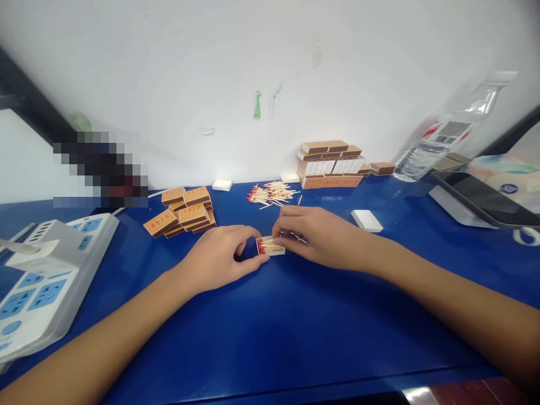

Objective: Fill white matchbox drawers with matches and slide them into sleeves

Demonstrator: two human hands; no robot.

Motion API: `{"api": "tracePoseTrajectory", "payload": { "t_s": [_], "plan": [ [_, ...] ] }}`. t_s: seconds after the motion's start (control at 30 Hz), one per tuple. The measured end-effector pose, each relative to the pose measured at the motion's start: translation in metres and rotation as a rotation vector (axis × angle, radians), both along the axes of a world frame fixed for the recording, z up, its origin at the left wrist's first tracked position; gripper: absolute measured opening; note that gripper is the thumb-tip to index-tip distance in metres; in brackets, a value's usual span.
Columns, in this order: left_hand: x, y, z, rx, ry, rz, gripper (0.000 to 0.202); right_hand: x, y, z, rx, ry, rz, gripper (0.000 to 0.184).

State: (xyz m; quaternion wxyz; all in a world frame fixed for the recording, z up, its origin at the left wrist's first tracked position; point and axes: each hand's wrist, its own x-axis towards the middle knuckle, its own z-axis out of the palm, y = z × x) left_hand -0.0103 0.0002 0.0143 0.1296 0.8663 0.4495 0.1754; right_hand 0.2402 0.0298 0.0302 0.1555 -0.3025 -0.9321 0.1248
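A small white matchbox tray (270, 246) with red-tipped matches in it lies on the blue table (270, 332). My left hand (219, 256) pinches its left end with curled fingers. My right hand (314, 233) is closed on the tray's right side, fingertips pressing on the matches. A loose pile of matches (270, 194) lies just behind the hands.
A heap of orange matchboxes (183, 211) sits at the left rear, a stack of boxes and white trays (331, 164) by the wall. Empty white trays (367, 220) (222, 184) lie about. A power strip (46, 275) is at left, a water bottle (442, 138) and tablet (485, 199) at right.
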Motion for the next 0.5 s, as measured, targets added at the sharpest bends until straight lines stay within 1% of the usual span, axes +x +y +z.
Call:
{"api": "tracePoseTrajectory", "payload": {
  "t_s": [0.17,0.33,0.43,0.5],
  "plan": [
    [0.0002,0.0001,0.0003,0.004,-0.006,0.002,0.03,-0.0022,-0.0003,-0.0032,-0.007,0.031,0.004,0.017],
    [-0.0003,0.0001,-0.0012,0.0,-0.002,0.004,0.031,-0.0047,-0.0011,-0.008,-0.026,0.058,-0.016,0.01],
    [-0.0002,-0.0002,-0.0011,0.006,-0.001,0.003,0.032,-0.0055,-0.0012,-0.0097,0.026,0.036,-0.021,0.012],
    [0.0,-0.0004,-0.0002,0.005,0.001,-0.003,0.031,-0.004,-0.0007,-0.0074,0.082,0.033,-0.025,0.015]
  ]
}}
